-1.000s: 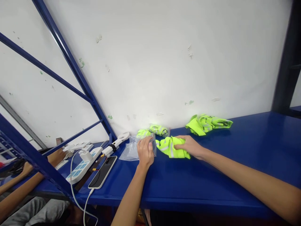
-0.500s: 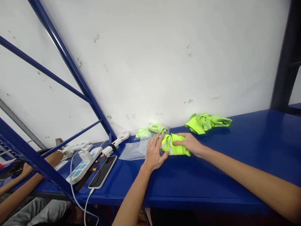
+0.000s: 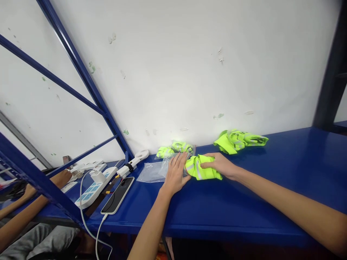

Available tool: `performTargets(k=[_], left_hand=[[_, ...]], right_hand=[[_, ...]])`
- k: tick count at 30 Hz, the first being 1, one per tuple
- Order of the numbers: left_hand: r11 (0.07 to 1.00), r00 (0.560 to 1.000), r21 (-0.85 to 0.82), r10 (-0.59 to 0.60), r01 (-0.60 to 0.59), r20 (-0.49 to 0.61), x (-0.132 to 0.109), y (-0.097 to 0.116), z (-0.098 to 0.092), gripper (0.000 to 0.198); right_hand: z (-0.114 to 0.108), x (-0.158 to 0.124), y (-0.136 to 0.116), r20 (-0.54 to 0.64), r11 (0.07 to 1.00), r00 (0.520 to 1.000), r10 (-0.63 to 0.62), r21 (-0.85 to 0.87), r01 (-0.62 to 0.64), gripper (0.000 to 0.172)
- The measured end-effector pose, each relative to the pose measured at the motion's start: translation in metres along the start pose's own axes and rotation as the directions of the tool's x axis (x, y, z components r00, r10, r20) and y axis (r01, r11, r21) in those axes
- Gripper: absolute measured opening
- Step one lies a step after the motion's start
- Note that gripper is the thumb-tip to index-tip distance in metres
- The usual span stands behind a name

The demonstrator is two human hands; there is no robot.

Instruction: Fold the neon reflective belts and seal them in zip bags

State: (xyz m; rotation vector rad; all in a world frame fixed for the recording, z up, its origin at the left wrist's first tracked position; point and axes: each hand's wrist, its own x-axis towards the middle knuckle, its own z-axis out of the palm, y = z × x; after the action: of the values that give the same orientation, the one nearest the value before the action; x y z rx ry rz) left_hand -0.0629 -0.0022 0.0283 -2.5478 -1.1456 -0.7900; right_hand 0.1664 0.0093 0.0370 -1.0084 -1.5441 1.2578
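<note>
A folded neon-yellow vest (image 3: 202,170) with grey reflective stripes lies on the blue shelf (image 3: 244,202). My right hand (image 3: 219,165) grips its top edge, fingers closed on the cloth. My left hand (image 3: 176,173) lies flat, fingers stretched out, on the mouth of a clear plastic bag (image 3: 153,172) right beside the vest's left end. Behind them, against the wall, sits a bagged neon vest (image 3: 176,148). Another loose neon vest (image 3: 238,140) lies farther right.
To the left lie a phone (image 3: 117,195) on a white cable, a white power strip (image 3: 93,186) and a small white hand fan (image 3: 135,163). Blue diagonal shelf braces (image 3: 81,72) cross the white wall. Another person's arms (image 3: 24,206) reach in at far left.
My left hand went from holding the bag's opening upright to lying flat on it next to the vest. My right hand drew the vest leftward up to the bag's mouth.
</note>
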Motion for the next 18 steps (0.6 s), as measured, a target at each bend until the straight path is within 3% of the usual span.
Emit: performTargets(k=[4, 9, 13, 18], left_hand=[[0.997, 0.999, -0.069, -0.031, 0.029, -0.021, -0.001, 0.001, -0.001, 0.088], [0.983, 0.996, -0.174, -0.073, 0.063, -0.051, -0.003, -0.005, -0.003, 0.085], [0.979, 0.993, -0.195, -0.072, 0.053, -0.089, -0.004, -0.005, -0.007, 0.083], [0.990, 0.986, -0.134, -0.063, 0.043, -0.154, -0.004, 0.000, -0.007, 0.075]], right_hand=[[-0.006, -0.002, -0.004, -0.029, 0.910, 0.956, -0.292, -0.315, 0.268, 0.048], [-0.011, -0.006, -0.002, 0.110, 0.626, 0.803, -0.585, -0.567, 0.534, 0.051], [-0.011, -0.006, 0.000, 0.102, 0.539, 0.737, -0.668, -0.616, 0.574, 0.051], [-0.011, -0.008, 0.000, 0.102, 0.530, 0.732, -0.674, -0.623, 0.575, 0.052]])
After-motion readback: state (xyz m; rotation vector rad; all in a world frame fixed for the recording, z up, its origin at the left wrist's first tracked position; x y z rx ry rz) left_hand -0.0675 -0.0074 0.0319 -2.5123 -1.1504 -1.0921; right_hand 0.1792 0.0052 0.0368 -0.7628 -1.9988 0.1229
